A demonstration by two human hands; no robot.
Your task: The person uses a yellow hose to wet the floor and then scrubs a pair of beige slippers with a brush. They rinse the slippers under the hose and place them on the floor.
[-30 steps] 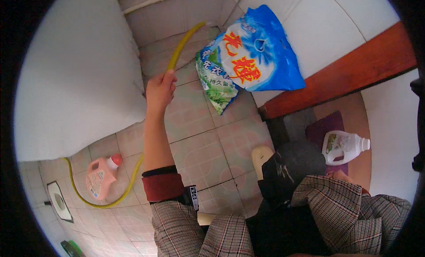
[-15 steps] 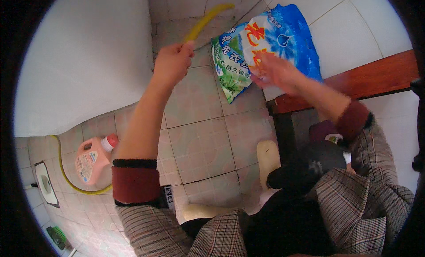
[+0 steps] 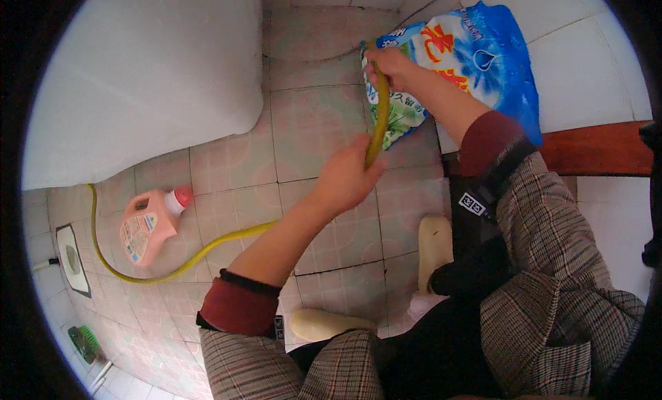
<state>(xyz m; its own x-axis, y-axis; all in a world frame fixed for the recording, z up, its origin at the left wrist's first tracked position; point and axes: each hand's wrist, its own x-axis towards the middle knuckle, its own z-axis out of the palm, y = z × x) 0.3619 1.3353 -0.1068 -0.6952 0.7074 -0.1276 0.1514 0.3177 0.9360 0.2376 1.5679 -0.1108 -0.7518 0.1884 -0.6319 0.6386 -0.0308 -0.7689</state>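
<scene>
A yellow hose (image 3: 382, 114) runs between my two hands, its upper end close to the detergent bag. My left hand (image 3: 348, 176) is closed round it lower down, above the tiled floor. Farther up, near the hose's end, my right hand (image 3: 392, 67) grips it with bent fingers. Behind that hand leans a blue, white and green laundry powder bag (image 3: 503, 62), partly hidden by my right hand and forearm. From my left forearm the hose continues across the floor to the far left, curving round a pink detergent jug.
The pink jug (image 3: 148, 227) with a red cap lies on the floor at left, near a floor fitting (image 3: 73, 260). A green brush (image 3: 84, 341) is at lower left. A large white tub-like body (image 3: 145, 83) fills the upper left. A reddish-brown board (image 3: 600, 148) runs at right.
My right hand has moved from in front of the bag to grip the hose near its end. My left hand has come down and right, holding the hose lower.
</scene>
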